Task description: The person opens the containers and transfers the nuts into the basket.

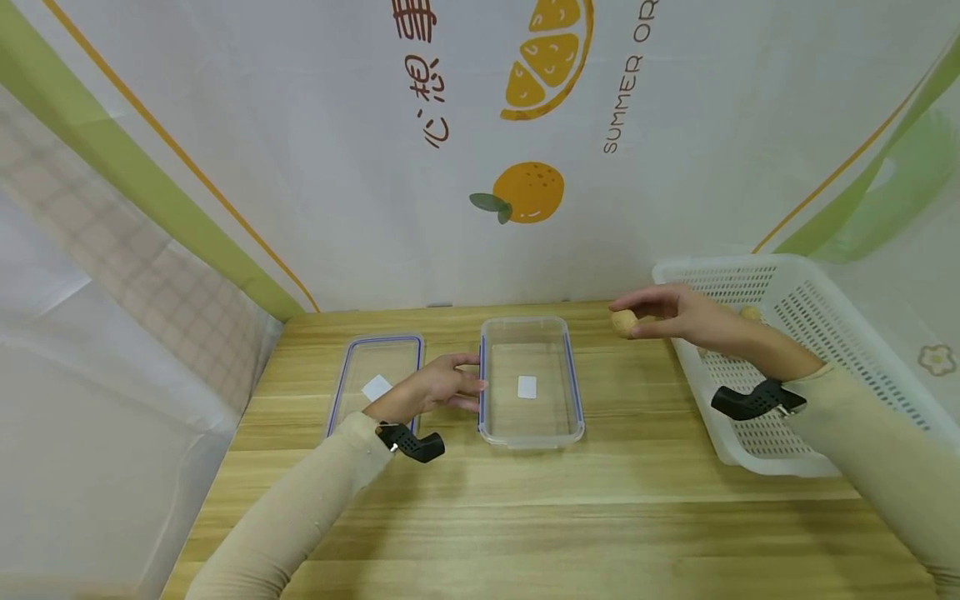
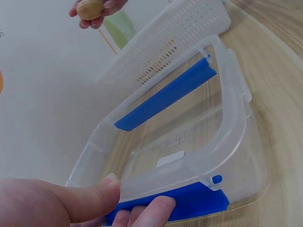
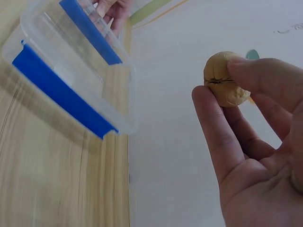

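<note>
In the head view my right hand [image 1: 678,315] pinches a walnut [image 1: 622,322] between thumb and fingertips, held up between the clear box and the white basket. The right wrist view shows the round tan shell of the walnut [image 3: 226,79] with a dark seam. My left hand [image 1: 442,383] touches the left side of the clear plastic box [image 1: 528,432], its fingers resting against the blue side latch [image 2: 189,201]. The box lies on the table uncovered, a white label [image 1: 527,387] showing at its bottom.
A clear lid [image 1: 352,367] with a blue seal lies left of the box, partly under my left forearm. The white slotted basket [image 1: 738,462] stands at the right with walnuts [image 1: 750,313] inside, partly hidden by my right arm. A printed curtain [image 1: 360,208] hangs behind the wooden table [image 1: 600,533].
</note>
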`<state>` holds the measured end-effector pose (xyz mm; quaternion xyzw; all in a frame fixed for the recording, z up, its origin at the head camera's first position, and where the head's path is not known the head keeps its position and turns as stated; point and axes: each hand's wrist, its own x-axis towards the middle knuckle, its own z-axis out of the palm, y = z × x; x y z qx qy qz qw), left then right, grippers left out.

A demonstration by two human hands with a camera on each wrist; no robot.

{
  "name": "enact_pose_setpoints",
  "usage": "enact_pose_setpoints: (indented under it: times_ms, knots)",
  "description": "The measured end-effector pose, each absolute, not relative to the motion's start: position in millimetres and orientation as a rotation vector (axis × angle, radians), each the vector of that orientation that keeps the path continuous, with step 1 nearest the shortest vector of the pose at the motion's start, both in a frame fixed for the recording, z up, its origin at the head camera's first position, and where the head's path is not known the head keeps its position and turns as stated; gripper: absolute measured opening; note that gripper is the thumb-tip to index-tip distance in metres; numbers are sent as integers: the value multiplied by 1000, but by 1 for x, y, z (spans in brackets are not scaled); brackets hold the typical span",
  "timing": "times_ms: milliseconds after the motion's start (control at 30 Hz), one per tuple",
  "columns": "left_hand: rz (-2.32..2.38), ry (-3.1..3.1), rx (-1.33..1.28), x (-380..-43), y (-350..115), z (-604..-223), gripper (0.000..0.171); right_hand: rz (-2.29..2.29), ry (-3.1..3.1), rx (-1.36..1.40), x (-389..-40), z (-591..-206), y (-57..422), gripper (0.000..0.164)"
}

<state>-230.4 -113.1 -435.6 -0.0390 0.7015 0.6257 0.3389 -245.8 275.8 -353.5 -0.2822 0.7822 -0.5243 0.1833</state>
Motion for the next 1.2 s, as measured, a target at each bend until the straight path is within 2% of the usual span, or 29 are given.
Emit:
enact_pose_setpoints:
  times_ms: [500,767,1200]
  knots:
    - [1616,1841,-99,-231,-112,-435,63,-1376,2361,-752,-232,-361,332,38]
    - [1612,1863,-103,-231,-110,-434,62,-1484,2275,-765,-228,-378,365,38]
    - [1613,1856,-109,-230,-111,-434,63,-1290,2428,-539,-226,-401,414,38]
